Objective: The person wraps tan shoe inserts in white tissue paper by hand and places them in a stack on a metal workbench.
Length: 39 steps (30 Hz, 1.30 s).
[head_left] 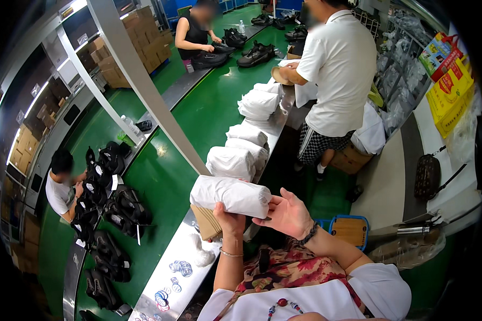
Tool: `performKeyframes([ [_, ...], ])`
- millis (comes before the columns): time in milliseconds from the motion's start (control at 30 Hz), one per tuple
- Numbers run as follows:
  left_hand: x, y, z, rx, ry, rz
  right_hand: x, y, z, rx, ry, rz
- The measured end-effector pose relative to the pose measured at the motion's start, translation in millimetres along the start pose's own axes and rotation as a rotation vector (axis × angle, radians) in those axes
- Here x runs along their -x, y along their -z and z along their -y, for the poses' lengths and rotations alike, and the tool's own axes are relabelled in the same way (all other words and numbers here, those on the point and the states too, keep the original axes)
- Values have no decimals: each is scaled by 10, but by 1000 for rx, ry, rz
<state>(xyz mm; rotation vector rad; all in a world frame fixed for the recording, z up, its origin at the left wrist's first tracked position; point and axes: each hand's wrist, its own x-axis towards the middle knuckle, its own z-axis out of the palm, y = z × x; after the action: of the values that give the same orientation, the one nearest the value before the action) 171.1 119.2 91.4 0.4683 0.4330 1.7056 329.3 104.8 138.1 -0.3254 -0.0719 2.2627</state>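
Observation:
A white paper-wrapped bundle [227,195], rounded and long, is held up above the metal ledge. My left hand [230,218] grips it from below, with the thumb against its near side. At the bundle's right end, my right hand [290,215] is open, palm up and fingers apart, the fingertips by the folded paper end. What the paper wraps is hidden. Just under the bundle sits a stack of brown cardboard pieces [206,222]. Beyond it, more white wrapped bundles [230,162] line the ledge.
Round stickers [181,268] and crumpled clear plastic [200,253] lie on the metal ledge [163,267]. Black shoes [127,206] line the green belt's far side. A grey post [144,80] rises ahead. A co-worker in a white shirt [337,64] stands right; a blue-framed stool [349,231] is behind my right arm.

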Motion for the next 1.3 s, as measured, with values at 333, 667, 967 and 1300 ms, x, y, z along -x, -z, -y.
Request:
performKeyframes([
  [333,-50,-197,64,-17,110,75,-175,495,105,254,51,195],
  [667,-678,-48,711,-202,160,-84,-479,465,760,1401,586,-50],
  [967,-1405,-140,1189,-441,156,-71,-2328,932,3155,1322,930,-226],
  [1300,-1068,165,1482,-486,192,-559,-4053,1607,4991,1440,1064,-359],
])
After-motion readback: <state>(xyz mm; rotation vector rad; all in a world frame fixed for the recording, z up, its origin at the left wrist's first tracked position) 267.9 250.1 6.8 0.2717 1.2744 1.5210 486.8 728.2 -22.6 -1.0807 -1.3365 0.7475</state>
